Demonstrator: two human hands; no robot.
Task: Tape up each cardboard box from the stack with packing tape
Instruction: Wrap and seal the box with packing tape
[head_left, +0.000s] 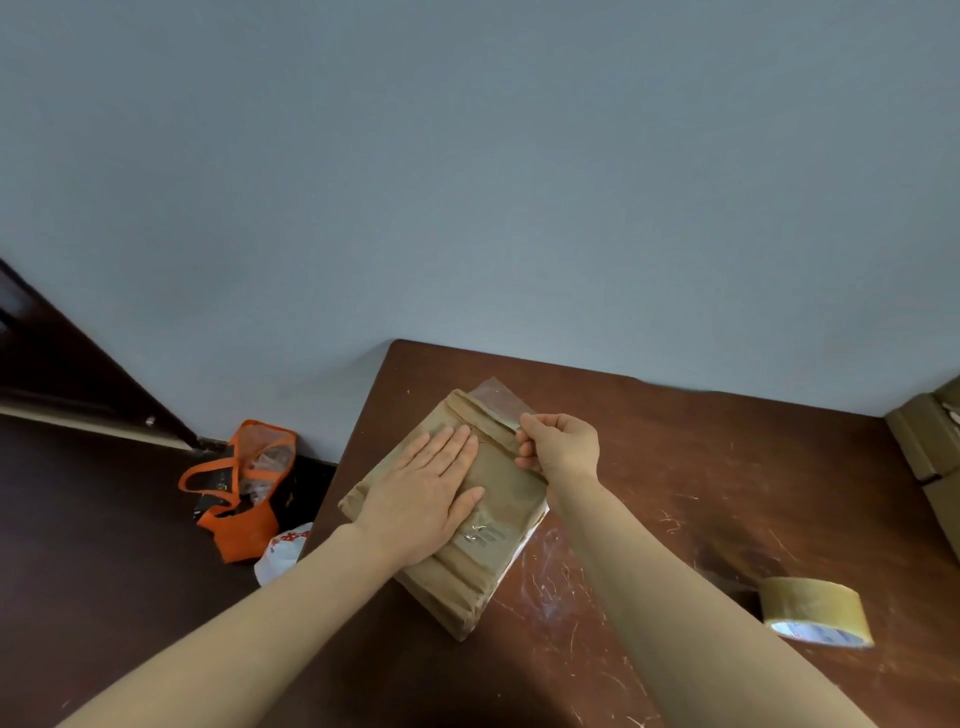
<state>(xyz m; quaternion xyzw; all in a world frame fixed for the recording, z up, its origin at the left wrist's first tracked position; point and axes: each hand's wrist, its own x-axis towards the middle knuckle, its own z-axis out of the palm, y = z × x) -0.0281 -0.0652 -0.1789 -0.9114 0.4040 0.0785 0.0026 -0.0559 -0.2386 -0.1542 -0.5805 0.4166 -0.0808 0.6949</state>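
**Item:** cardboard box (457, 592). It is flat and brown, and is set askew on the near-left part of the table (675, 467).

**Hold:** The box is pinned by the left hand (421, 499), which is laid palm-down on its top. The fingers are straight and together, and nothing is grasped.

**Tape strip** (498, 400): A clear strip is raised at the box's far end. It is pinched by the right hand (561, 447), whose fingers are curled against the thumb.

**Step, as judged:** A strip is being laid over the far end. The next move calls for the strip to be drawn taut, lowered and smoothed flat while the box is kept pinned.

**Tape roll** (815, 610): It is set down on the table's near right, well apart from the box.

**Stack of boxes** (930, 441): It is cut off at the right edge, so no count can be given.

**Obscured:**
- The seam is covered by the left hand.
- The strip's attached end is masked by the right hand.

**Floor, left:** An orange bag (244, 488) and a white bag (280, 553) are noted. Their contents cannot be made out.
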